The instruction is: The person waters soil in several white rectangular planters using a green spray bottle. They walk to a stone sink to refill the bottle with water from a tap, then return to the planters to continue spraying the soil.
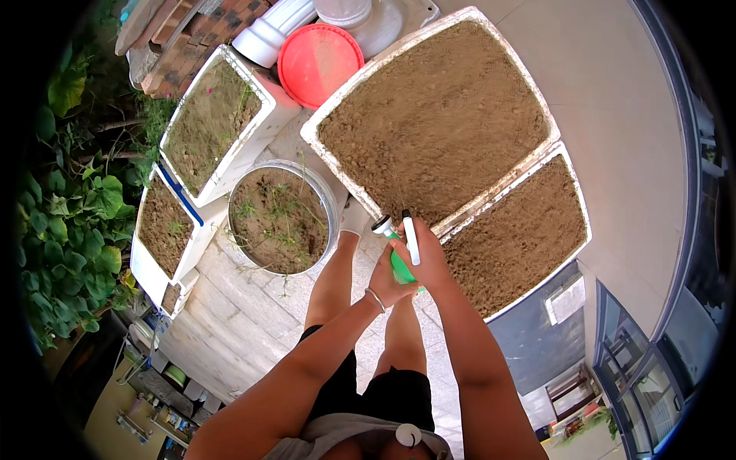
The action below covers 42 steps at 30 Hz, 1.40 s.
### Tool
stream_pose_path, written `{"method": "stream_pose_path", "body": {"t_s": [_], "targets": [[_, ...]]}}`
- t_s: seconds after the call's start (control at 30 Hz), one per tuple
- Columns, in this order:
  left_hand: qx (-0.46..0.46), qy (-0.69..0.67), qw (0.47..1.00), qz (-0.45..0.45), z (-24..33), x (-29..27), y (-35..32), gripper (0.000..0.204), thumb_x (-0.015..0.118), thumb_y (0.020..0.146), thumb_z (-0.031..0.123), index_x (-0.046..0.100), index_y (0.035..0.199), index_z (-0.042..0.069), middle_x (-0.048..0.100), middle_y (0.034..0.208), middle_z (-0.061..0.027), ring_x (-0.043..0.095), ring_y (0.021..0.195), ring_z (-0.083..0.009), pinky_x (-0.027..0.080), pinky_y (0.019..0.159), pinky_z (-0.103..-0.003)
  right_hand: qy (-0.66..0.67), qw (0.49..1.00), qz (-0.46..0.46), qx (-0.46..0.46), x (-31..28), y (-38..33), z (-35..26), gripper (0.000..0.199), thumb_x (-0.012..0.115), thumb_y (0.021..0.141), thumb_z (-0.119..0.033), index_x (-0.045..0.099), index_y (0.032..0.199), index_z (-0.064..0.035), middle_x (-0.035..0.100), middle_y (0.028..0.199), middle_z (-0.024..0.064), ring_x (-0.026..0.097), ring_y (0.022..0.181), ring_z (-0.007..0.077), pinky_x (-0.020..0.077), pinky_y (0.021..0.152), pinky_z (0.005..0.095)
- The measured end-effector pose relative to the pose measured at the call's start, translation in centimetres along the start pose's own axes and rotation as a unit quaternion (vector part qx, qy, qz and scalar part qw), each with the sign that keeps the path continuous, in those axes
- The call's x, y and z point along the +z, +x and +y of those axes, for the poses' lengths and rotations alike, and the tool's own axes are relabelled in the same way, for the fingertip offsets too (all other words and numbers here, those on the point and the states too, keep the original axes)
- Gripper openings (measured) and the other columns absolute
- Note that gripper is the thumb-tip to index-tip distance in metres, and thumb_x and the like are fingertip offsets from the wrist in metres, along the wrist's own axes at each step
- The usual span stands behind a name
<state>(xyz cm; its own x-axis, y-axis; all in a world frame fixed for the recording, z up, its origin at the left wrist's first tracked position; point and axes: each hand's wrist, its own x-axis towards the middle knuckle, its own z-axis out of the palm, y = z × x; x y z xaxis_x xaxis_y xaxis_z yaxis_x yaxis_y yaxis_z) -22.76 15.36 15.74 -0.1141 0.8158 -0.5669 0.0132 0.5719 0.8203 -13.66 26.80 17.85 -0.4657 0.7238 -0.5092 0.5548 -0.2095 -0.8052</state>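
Both hands meet in front of me, at the near corner of a large soil-filled foam box (pixel 441 115). My left hand (pixel 389 280), with a bracelet at its wrist, is closed around a green object (pixel 400 268) with a pale, black-ended nozzle-like neck pointing away from me. My right hand (pixel 431 253) is closed at the same object from the right. A slim white bar with a black tip (pixel 412 239) stands up along the right hand's fingers. Whether this bar is part of the green object I cannot tell. The fingers hide most of the green body.
A second soil box (pixel 521 234) adjoins on the right. To the left stand a round metal tub of soil and sprigs (pixel 282 218) and foam planters (pixel 215 126), (pixel 165 222). A red lid (pixel 320 65) and a white pipe (pixel 274 31) lie behind. Leafy plants (pixel 77 222) border the left.
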Motion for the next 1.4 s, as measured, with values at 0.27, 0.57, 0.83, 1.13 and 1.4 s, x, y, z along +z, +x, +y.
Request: {"method": "stream_pose_path", "body": {"t_s": [0.27, 0.57, 0.83, 1.13, 1.4], "targets": [[-0.057, 0.354, 0.931, -0.065, -2.3, -4.0, -7.0, 0.111, 0.076, 0.072, 0.041, 0.012, 0.149, -0.007, 0.031, 0.149, -0.0278, 0.034, 0.137, -0.0394, 0.027, 0.114, -0.046, -0.003, 1.0, 0.019, 0.01, -1.9, -3.4, 2.1, 0.039, 0.073, 0.082, -0.025, 0.056, 0.108, -0.002, 0.061, 0.107, 0.0183, 0.056, 0.102, 0.0371, 0.0456, 0.087, 0.0444], [-0.188, 0.553, 0.799, -0.144, -2.1, -8.0, -10.8, 0.109, 0.064, 0.08, 0.055, 0.005, 0.153, 0.001, 0.013, 0.159, -0.0197, 0.013, 0.147, -0.0352, 0.007, 0.118, -0.054, 0.097, 0.989, 0.094, 0.058, -2.8, -4.3, 3.1, 0.048, 0.077, 0.081, -0.027, 0.058, 0.12, -0.0061, 0.06, 0.111, 0.0168, 0.06, 0.099, 0.0295, 0.0475, 0.086, 0.0378], [-0.164, 0.604, 0.756, -0.191, -3.2, -7.4, -9.9, 0.098, 0.054, 0.086, 0.057, 0.012, 0.153, 0.0, 0.009, 0.16, -0.0176, 0.012, 0.148, -0.0326, 0.004, 0.119, -0.053, 0.149, 0.973, 0.173, 0.015, -3.1, -0.2, 0.2, 0.043, 0.077, 0.081, -0.027, 0.058, 0.11, -0.0024, 0.062, 0.084, 0.0072, 0.055, 0.071, 0.0156, 0.0471, 0.067, 0.0309], [-0.134, 0.623, 0.742, -0.211, -3.6, -8.5, -9.5, 0.092, 0.049, 0.089, 0.057, 0.014, 0.152, 0.0, 0.011, 0.16, -0.0174, 0.012, 0.148, -0.0316, 0.006, 0.118, -0.055, 0.179, 0.936, 0.303, 0.0, 0.3, 5.3, -0.8, 0.039, 0.075, 0.082, -0.029, 0.057, 0.102, -0.0004, 0.063, 0.087, 0.0138, 0.063, 0.079, 0.0286, 0.049, 0.072, 0.0392], [-0.141, 0.62, 0.735, -0.237, -2.5, -9.3, -8.6, 0.087, 0.047, 0.092, 0.053, 0.016, 0.152, -0.001, 0.015, 0.159, -0.0183, 0.015, 0.148, -0.0309, 0.006, 0.119, -0.054, 0.175, 0.931, 0.32, 0.013, 1.9, 7.3, -3.2, 0.044, 0.076, 0.082, -0.03, 0.059, 0.108, 0.0007, 0.063, 0.096, 0.0183, 0.062, 0.084, 0.0314, 0.0483, 0.075, 0.0414]]}}
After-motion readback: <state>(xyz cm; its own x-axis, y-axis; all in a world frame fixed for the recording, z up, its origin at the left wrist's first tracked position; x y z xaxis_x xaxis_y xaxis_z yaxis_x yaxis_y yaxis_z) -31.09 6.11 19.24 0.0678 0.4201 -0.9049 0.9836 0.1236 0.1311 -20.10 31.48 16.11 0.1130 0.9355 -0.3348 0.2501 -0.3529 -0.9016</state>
